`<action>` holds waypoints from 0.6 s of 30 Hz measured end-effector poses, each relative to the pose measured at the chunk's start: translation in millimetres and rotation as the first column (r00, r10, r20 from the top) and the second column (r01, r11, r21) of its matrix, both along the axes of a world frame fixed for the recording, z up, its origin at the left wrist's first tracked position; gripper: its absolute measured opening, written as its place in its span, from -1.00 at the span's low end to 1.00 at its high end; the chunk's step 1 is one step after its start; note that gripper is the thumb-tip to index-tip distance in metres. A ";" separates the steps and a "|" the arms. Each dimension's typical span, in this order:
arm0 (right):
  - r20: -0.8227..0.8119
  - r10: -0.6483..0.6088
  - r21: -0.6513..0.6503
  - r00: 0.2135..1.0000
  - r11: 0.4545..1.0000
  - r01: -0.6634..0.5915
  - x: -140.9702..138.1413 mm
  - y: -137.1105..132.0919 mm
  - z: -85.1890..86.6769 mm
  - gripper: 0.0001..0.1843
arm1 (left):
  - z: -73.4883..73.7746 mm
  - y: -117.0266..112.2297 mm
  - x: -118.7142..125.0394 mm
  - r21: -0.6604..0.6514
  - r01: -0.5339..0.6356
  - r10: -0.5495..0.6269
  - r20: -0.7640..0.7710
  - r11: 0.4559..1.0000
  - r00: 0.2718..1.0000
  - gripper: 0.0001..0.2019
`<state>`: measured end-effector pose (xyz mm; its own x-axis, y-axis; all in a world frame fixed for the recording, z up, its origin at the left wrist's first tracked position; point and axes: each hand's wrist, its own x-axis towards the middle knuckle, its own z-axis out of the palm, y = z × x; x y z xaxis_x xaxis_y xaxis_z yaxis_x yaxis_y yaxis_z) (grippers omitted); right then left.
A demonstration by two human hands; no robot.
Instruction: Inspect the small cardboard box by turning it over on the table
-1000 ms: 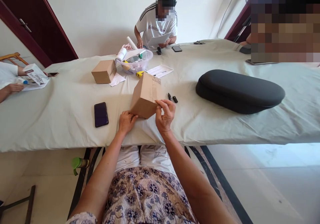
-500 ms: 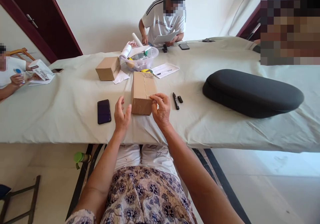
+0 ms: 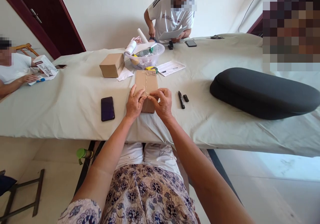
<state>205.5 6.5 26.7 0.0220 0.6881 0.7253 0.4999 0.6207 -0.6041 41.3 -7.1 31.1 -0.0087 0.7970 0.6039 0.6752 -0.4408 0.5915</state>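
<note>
A brown cardboard box lies on the cloth-covered table in front of me. A thin pale string runs lengthwise over its top, with another strand crossing near the far end. My left hand and my right hand meet over the box's near top edge. Both have thumb and fingertips pinched together at the string, nearly touching each other. The fingers hide the exact spot they grip. To the right of the box lie a black marker and its separate cap.
Left of the box is a dark phone. Behind it stand another cardboard box and a filled plastic basin, beside a paper sheet. A black case lies right. Two people sit at the table.
My left hand has moved right from beside the box and closed at its near top edge. My right hand stays pinched there. The person on the left has lowered a hand to the table.
</note>
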 end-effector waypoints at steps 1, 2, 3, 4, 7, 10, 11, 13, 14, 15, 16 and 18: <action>-0.023 0.034 -0.003 0.999 0.999 -0.034 2.9 0.1 -0.5 -0.74 | 0.1 0.4 -0.7 0.004 -0.002 0.002 -0.012 1.000 1.000 -0.39; -0.049 0.070 -0.010 0.996 0.997 -0.071 5.9 -0.4 -1.1 -0.73 | -0.1 0.7 -1.1 0.013 -0.004 0.004 -0.024 1.000 1.000 -0.39; -0.076 0.106 -0.021 0.991 0.994 -0.108 9.0 -1.4 -1.6 -0.72 | -0.7 0.8 -1.2 0.025 -0.006 0.007 -0.034 1.000 0.999 -0.39; -0.100 0.139 -0.035 0.985 0.989 -0.143 11.9 -2.6 -2.1 -0.72 | -1.6 0.7 -1.0 0.039 -0.009 0.011 -0.039 0.999 0.999 -0.40; -0.162 0.204 -0.065 0.966 0.974 -0.216 17.5 -5.4 -3.5 -0.71 | -5.6 0.6 1.0 0.084 -0.027 0.030 -0.035 0.996 0.999 -0.43; -0.245 0.228 -0.087 0.942 0.963 -0.256 16.4 -5.7 -5.9 -0.69 | -9.2 0.8 3.5 0.115 -0.061 0.065 -0.030 0.992 0.997 -0.46; -0.279 0.231 -0.093 0.932 0.960 -0.265 15.1 -5.2 -7.5 -0.69 | -9.8 0.9 4.1 0.120 -0.070 0.074 -0.031 0.990 0.997 -0.47; -0.351 0.228 -0.100 0.908 0.955 -0.279 13.0 -3.4 -12.4 -0.68 | -10.2 0.9 4.7 0.127 -0.080 0.084 -0.034 0.989 0.996 -0.50; -0.386 0.218 -0.109 0.897 0.954 -0.278 12.9 -2.0 -15.9 -0.67 | -10.0 0.7 5.0 0.126 -0.079 0.084 -0.034 0.989 0.996 -0.51; -0.415 0.194 -0.126 0.889 0.955 -0.267 13.9 -0.3 -20.1 -0.65 | -9.6 0.4 5.2 0.125 -0.077 0.081 -0.033 0.989 0.996 -0.52; -0.432 0.154 -0.152 0.889 0.959 -0.240 16.1 1.8 -25.0 -0.63 | -9.1 0.1 5.5 0.125 -0.074 0.078 -0.031 0.989 0.996 -0.53; -0.394 0.026 -0.228 0.919 0.966 -0.125 24.4 7.0 -35.7 -0.62 | -7.8 -0.4 6.0 0.121 -0.067 0.071 -0.024 0.990 0.997 -0.53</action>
<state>229.9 13.4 -9.0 0.2054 0.8527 0.4803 0.1554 0.4562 -0.8762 47.2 -7.5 23.3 -0.0429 0.7170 0.6957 0.7221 -0.4590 0.5176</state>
